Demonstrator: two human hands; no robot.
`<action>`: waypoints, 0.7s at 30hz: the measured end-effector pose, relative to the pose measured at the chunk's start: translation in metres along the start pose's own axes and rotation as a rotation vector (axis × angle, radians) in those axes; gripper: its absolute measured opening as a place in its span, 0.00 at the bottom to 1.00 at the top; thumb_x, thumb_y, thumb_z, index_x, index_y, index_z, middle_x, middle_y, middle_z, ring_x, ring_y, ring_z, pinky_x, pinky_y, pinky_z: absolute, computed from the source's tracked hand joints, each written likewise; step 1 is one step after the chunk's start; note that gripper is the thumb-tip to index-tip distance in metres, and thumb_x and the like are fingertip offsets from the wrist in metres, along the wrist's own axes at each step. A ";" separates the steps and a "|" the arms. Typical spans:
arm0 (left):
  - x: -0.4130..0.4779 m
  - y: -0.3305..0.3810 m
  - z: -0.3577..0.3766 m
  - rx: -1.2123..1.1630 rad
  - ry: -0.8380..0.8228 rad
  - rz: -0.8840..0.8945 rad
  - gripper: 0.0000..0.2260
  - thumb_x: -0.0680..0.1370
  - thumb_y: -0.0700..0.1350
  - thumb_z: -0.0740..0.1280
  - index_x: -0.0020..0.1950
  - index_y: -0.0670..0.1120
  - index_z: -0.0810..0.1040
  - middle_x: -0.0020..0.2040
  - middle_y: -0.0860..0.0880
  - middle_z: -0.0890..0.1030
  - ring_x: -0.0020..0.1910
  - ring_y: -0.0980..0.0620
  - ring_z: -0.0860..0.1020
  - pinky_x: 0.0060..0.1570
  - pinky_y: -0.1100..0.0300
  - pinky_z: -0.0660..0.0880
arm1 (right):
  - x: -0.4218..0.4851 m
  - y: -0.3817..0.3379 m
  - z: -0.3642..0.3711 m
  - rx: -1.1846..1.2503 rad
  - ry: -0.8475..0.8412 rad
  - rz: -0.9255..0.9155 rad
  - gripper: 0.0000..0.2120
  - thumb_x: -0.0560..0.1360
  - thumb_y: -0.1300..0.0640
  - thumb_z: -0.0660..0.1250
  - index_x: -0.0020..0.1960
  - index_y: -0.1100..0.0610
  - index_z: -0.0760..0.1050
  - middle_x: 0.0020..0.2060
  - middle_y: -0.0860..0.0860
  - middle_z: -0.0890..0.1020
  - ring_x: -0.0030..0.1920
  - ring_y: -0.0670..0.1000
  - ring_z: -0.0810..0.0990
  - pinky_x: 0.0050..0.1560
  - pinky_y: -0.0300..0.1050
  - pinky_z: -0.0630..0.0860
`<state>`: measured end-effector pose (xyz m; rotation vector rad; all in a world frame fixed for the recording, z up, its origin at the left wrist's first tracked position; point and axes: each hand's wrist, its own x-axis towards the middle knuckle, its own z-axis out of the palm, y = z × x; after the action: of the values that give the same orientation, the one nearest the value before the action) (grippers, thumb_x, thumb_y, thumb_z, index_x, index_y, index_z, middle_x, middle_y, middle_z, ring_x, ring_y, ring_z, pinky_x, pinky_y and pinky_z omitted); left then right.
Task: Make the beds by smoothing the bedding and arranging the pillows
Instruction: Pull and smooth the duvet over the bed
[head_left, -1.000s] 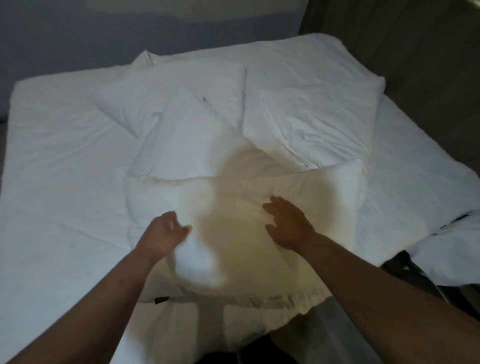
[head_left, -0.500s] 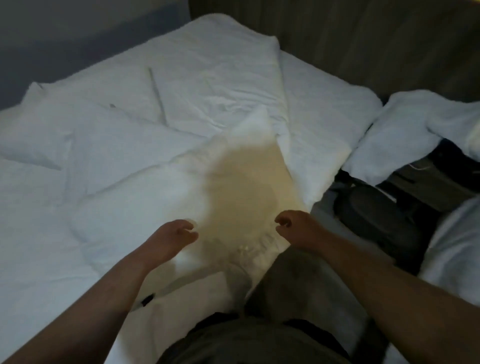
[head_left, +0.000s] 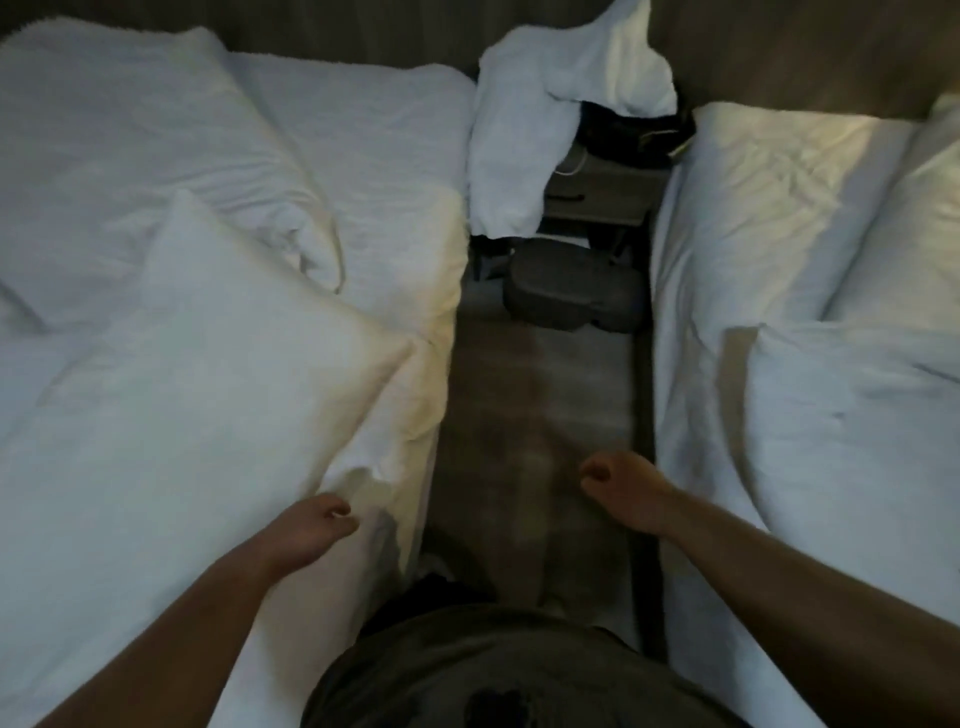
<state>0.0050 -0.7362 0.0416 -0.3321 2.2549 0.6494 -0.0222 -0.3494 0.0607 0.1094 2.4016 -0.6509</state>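
At bedside — left hand (head_left: 311, 530) loosely curled beside pillow (head_left: 208, 395), right hand (head_left: 626, 493) curled over carpet (head_left: 540, 400)

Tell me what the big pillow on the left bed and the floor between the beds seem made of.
Pillow: soft matte white cloth, likely cotton; it creases and puffs. Floor: probably carpet, dull grey-brown with faint stripes, but blur leaves it open.

Hotel-like bedroom: twin white beds (head_left: 363, 130), nightstand (head_left: 592, 202) between, carpeted aisle (head_left: 535, 415).
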 end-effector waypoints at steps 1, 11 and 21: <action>0.003 0.013 0.006 0.020 -0.007 0.009 0.14 0.78 0.52 0.65 0.61 0.48 0.77 0.62 0.47 0.76 0.54 0.52 0.74 0.52 0.59 0.69 | -0.009 0.016 -0.002 0.015 0.009 0.031 0.09 0.75 0.55 0.65 0.50 0.57 0.81 0.45 0.53 0.84 0.47 0.51 0.81 0.49 0.46 0.76; 0.023 0.152 0.056 0.181 -0.109 0.215 0.10 0.78 0.50 0.65 0.58 0.50 0.77 0.57 0.50 0.77 0.53 0.55 0.75 0.51 0.61 0.70 | -0.088 0.142 -0.014 0.211 0.137 0.242 0.10 0.76 0.55 0.66 0.54 0.57 0.81 0.49 0.51 0.81 0.49 0.48 0.78 0.52 0.41 0.71; 0.059 0.251 0.086 0.329 -0.202 0.329 0.10 0.78 0.47 0.67 0.55 0.45 0.81 0.53 0.46 0.81 0.52 0.49 0.79 0.55 0.57 0.75 | -0.135 0.216 -0.006 0.370 0.195 0.453 0.12 0.78 0.56 0.63 0.60 0.55 0.78 0.58 0.52 0.80 0.58 0.51 0.77 0.60 0.43 0.72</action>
<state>-0.0891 -0.4812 0.0353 0.2598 2.1884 0.4404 0.1326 -0.1464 0.0541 0.8789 2.2887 -0.8832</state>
